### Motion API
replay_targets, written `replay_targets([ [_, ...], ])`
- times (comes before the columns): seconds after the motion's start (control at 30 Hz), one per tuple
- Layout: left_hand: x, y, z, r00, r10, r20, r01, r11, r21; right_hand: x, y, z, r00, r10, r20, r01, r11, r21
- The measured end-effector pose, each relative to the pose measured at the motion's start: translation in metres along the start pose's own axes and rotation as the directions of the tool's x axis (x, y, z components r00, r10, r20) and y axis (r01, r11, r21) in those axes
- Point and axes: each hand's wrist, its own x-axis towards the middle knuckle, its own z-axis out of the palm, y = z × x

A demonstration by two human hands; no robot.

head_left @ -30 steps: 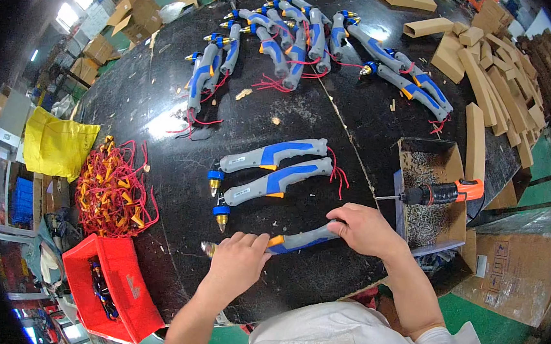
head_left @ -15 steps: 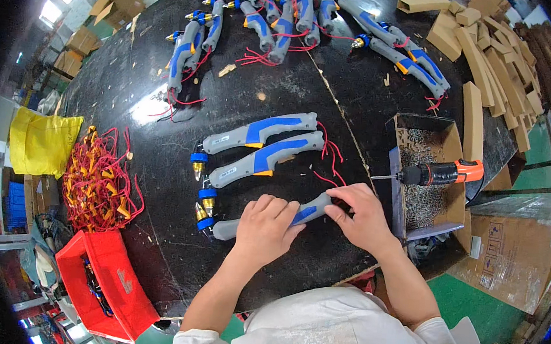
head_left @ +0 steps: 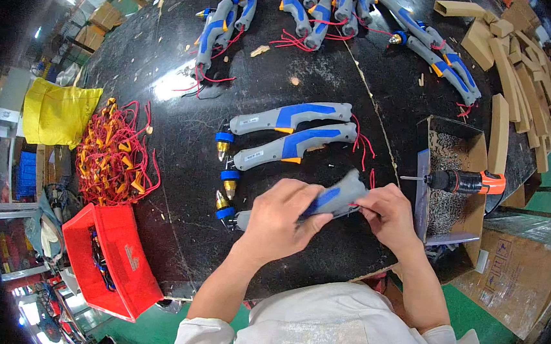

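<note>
My left hand (head_left: 281, 221) is closed round a grey and blue tool handle (head_left: 345, 193), its wired end raised. A brass nozzle with a blue collar (head_left: 224, 212) shows at its other end, left of my hand. At the raised end my right hand (head_left: 388, 218) has its fingers pinched together, with a bit of red wire (head_left: 353, 206) at the fingertips. Two similar handles, an upper one (head_left: 312, 113) and a lower one (head_left: 316, 143), lie side by side just beyond, with orange triggers and red wires. My left fingers hide the middle of the held handle.
On the right, an orange and black power screwdriver (head_left: 469, 182) lies across a cardboard box of screws (head_left: 443, 214). Cardboard pieces (head_left: 509, 80) are piled behind. Orange parts with red wires (head_left: 111, 159) and a red bin (head_left: 133, 258) stand left. More handles (head_left: 320, 20) lie at the back.
The wired end of the held handle has tilted up. My right hand has gone from gripping that end to pinching beside it. The whole view has shifted.
</note>
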Motion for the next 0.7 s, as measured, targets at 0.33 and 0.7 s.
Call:
replay_targets([
  [0.33, -0.065, -0.03, -0.102, 0.668, -0.537, -0.515, -0.136, 0.592, -0.794, 0.022, -0.067, -0.025, 0.995, -0.101, 0.021, 0.102, 0.993, -0.055],
  [0.7, -0.164, -0.036, -0.072, 0.274, -0.91, -0.31, -0.338, 0.211, -0.917, 0.188, -0.243, 0.052, 0.923, -0.383, 0.028, 0.344, 0.858, 0.382],
])
